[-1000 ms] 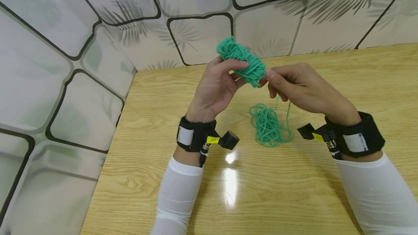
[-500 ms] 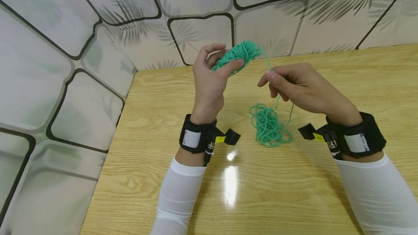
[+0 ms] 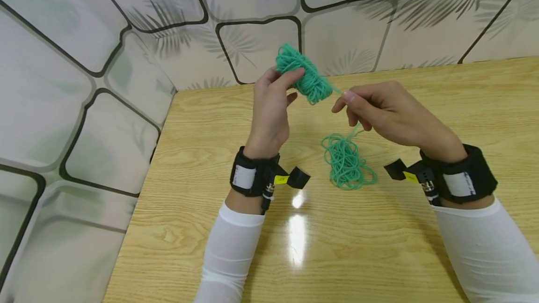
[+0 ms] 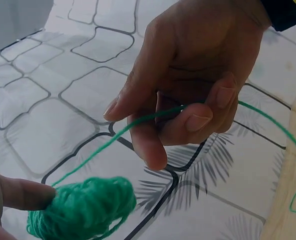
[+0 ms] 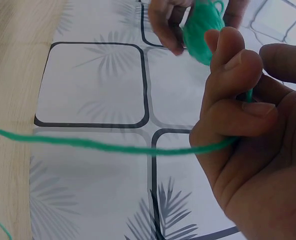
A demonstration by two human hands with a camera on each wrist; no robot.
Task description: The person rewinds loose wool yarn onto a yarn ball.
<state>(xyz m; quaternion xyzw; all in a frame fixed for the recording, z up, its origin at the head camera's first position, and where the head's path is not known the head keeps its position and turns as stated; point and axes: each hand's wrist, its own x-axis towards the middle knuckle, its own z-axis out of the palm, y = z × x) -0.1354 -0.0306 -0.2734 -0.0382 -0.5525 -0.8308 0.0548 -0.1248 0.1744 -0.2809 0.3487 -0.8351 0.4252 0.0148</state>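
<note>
My left hand point(image 3: 273, 92) holds a wound ball of green yarn point(image 3: 304, 73) up above the wooden table point(image 3: 202, 162), fingers curled round it. The ball also shows low in the left wrist view point(image 4: 82, 210) and at the top of the right wrist view point(image 5: 203, 27). A strand point(image 4: 137, 135) runs from the ball to my right hand point(image 3: 362, 106), which pinches the strand point(image 5: 137, 147) between thumb and fingers. Below the hands, a loose tangle of the same yarn point(image 3: 347, 162) lies on the table.
A wall of pale tiles with black lines and leaf prints point(image 3: 126, 36) stands behind and left of the table. Both wrists wear black camera straps point(image 3: 252, 176). A bright light reflection point(image 3: 296, 237) sits on the table near the front.
My left hand has turned the ball of yarn over and back, taking a loop of the strand round it. My right hand has stayed almost still, pinching the strand.
</note>
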